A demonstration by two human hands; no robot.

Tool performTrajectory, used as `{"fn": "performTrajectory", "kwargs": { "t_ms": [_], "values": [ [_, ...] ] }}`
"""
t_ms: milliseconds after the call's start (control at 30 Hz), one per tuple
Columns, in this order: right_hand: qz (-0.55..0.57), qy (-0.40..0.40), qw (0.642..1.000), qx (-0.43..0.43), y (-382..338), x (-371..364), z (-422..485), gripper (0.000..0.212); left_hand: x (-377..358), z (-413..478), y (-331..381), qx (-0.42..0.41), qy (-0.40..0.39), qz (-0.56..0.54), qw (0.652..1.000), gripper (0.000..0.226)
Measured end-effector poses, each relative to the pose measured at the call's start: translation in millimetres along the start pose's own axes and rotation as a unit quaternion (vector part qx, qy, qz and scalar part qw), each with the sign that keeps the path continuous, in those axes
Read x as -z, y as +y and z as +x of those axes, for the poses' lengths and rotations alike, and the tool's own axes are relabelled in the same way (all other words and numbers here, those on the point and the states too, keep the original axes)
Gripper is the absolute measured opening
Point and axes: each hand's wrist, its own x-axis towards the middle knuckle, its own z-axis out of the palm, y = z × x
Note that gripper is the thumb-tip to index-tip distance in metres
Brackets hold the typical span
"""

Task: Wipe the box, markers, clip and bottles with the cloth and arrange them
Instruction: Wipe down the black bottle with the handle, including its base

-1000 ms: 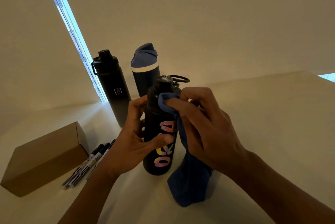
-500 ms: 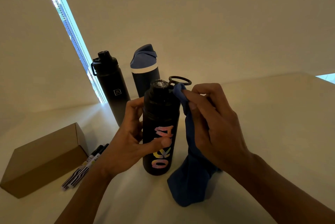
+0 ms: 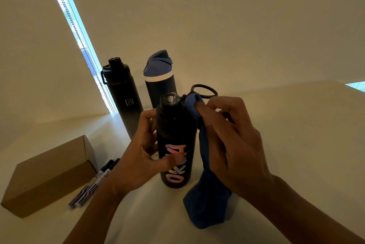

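Observation:
A black bottle (image 3: 176,125) with colourful lettering stands upright in the middle of the table. My left hand (image 3: 141,153) grips its body from the left, thumb across the lettering. My right hand (image 3: 231,141) pinches a blue cloth (image 3: 207,202) and presses its top end against the bottle's right shoulder, just under the loop handle (image 3: 205,90). The cloth's lower end hangs down onto the table. Behind stand a black bottle (image 3: 123,97) and a navy bottle (image 3: 159,80) with a blue lid. A brown cardboard box (image 3: 49,172) lies at the left, with markers (image 3: 92,184) beside it. The clip is not visible.
The pale table (image 3: 286,125) stretches away to the right and front. A wall rises close behind the bottles, with a bright window strip (image 3: 79,32) and a bead chain at the back left.
My right hand has carried the cloth from the bottle's front neck round to its right shoulder by the loop handle. My left hand keeps its hold on the bottle.

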Motion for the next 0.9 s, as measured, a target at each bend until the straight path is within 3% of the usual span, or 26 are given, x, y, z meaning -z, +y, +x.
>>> {"fn": "performTrajectory", "kwargs": {
  "t_ms": [200,400,667,900],
  "values": [
    [-0.046,-0.024,0.998,-0.034,3.8,4.0,4.6,0.034,-0.7,0.1,0.4,-0.009,0.001,0.005,1.000,0.073],
    [-0.014,-0.033,0.999,-0.020,-6.7,0.5,4.9,0.032,1.7,0.0,0.1,-0.009,-0.001,0.001,1.000,0.073],
    [-0.074,-0.068,0.995,-0.028,-13.3,14.5,19.6,0.041,0.7,-1.9,-1.5,-0.025,-0.030,0.059,0.998,0.074],
    [-0.074,-0.088,0.993,-0.017,-9.8,13.6,15.7,0.040,1.7,2.3,-3.8,-0.009,0.025,0.032,0.999,0.069]
  ]
}}
